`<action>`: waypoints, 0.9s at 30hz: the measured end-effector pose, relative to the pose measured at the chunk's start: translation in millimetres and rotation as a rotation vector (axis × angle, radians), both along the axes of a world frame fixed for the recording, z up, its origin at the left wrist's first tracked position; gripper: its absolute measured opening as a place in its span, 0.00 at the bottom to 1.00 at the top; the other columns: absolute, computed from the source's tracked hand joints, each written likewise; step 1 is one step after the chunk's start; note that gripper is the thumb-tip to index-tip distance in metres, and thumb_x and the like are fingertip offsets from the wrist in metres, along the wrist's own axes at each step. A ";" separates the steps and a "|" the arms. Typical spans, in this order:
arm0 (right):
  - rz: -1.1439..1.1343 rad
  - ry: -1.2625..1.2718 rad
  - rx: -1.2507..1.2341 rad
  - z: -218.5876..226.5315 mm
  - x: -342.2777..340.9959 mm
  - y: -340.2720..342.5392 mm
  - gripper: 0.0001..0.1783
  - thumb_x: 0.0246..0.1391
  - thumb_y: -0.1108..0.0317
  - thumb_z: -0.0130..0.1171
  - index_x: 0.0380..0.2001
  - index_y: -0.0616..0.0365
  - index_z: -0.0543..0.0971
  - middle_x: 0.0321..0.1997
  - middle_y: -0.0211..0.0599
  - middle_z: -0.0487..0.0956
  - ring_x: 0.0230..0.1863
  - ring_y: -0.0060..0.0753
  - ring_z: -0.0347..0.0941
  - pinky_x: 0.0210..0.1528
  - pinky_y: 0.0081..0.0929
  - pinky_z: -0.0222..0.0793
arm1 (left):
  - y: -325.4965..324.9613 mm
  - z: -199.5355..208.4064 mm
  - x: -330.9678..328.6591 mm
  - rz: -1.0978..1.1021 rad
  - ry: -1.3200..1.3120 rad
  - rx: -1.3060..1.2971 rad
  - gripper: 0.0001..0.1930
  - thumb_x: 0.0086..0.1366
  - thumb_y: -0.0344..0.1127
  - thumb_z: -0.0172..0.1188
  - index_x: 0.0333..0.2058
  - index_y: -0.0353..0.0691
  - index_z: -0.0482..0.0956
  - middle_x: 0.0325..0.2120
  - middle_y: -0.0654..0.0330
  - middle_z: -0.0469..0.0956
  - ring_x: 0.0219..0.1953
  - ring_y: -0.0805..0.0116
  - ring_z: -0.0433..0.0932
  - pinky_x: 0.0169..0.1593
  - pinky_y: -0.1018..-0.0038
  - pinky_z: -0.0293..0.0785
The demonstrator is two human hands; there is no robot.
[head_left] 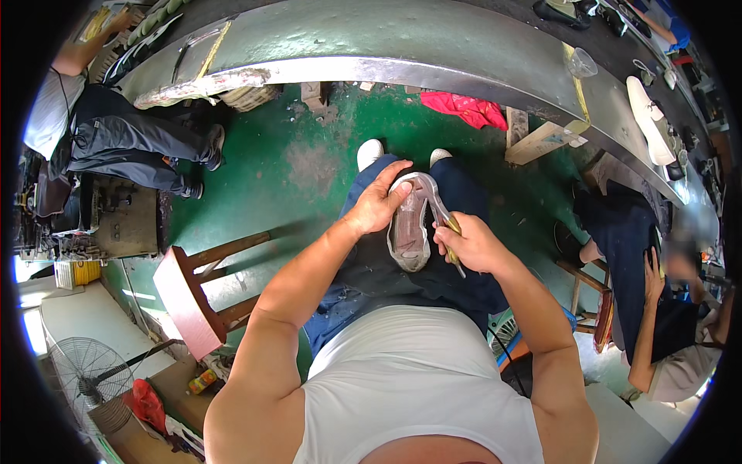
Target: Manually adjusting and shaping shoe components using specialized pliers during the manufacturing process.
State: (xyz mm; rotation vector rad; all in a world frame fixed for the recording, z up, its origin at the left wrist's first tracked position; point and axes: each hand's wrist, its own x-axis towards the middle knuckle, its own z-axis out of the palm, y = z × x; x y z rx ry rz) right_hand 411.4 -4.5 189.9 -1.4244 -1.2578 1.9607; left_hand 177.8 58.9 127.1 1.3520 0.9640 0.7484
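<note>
A pale shoe (pixel 410 243), its underside turned up and edged with a light rim, lies over my lap. My left hand (pixel 377 201) is closed round its far end, with the thumb pressed onto the underside. From that end a grey strip (pixel 437 203) curves over to my right hand. My right hand (pixel 470 243) is closed on a slim hand tool (pixel 454 225) with a brass-coloured body and a thin metal end pointing toward me. The tool's exact kind is hidden by my fingers. Dark cloth (pixel 386 267) covers my thighs beneath the shoe.
A long metal-topped workbench (pixel 325 35) runs across the far side, with a light shoe (pixel 648 116) at its right. A wooden stool (pixel 189 301) stands left, above a wire fan (pixel 89 379). Co-workers sit left (pixel 116 131) and right (pixel 634 255). Red cloth (pixel 468 108) hangs under the bench.
</note>
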 end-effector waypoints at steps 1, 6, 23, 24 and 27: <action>0.069 -0.165 0.212 -7.7 -2.2 1.0 0.12 0.63 0.65 0.55 0.39 0.66 0.74 0.27 0.44 0.80 0.27 0.40 0.78 0.33 0.37 0.73 | 0.7 -5.8 -0.3 0.001 0.000 0.001 0.25 0.74 0.43 0.51 0.65 0.41 0.63 0.65 0.52 0.62 0.67 0.60 0.61 0.69 0.69 0.56; 0.064 -0.450 0.703 -47.8 -10.0 -4.3 0.12 0.62 0.66 0.55 0.40 0.67 0.73 0.35 0.57 0.80 0.36 0.59 0.78 0.38 0.47 0.72 | 1.8 -26.1 -1.7 0.100 -0.015 0.058 0.22 0.74 0.34 0.52 0.64 0.44 0.65 0.48 0.64 0.77 0.48 0.77 0.73 0.56 0.76 0.69; 0.488 -0.059 0.156 42.2 71.6 -52.0 0.22 0.57 0.72 0.60 0.55 0.60 0.76 0.33 0.37 0.79 0.33 0.30 0.76 0.40 0.26 0.71 | -59.5 70.7 14.7 -0.022 -0.030 0.306 0.39 0.62 0.27 0.66 0.67 0.32 0.54 0.60 0.47 0.67 0.61 0.59 0.70 0.64 0.66 0.65; 0.483 -0.055 0.152 42.5 73.9 -55.0 0.22 0.57 0.72 0.60 0.55 0.60 0.76 0.33 0.37 0.79 0.33 0.30 0.76 0.40 0.26 0.71 | -64.8 66.4 13.1 -0.012 -0.041 0.338 0.41 0.61 0.26 0.67 0.68 0.32 0.53 0.61 0.47 0.66 0.62 0.59 0.69 0.64 0.66 0.64; 0.327 -0.174 0.468 54.8 68.1 -61.5 0.15 0.55 0.71 0.63 0.46 0.61 0.78 0.32 0.38 0.78 0.33 0.33 0.76 0.39 0.29 0.71 | -77.4 57.6 10.2 -0.063 -0.037 0.449 0.47 0.55 0.24 0.71 0.68 0.34 0.52 0.65 0.42 0.62 0.67 0.50 0.64 0.67 0.63 0.61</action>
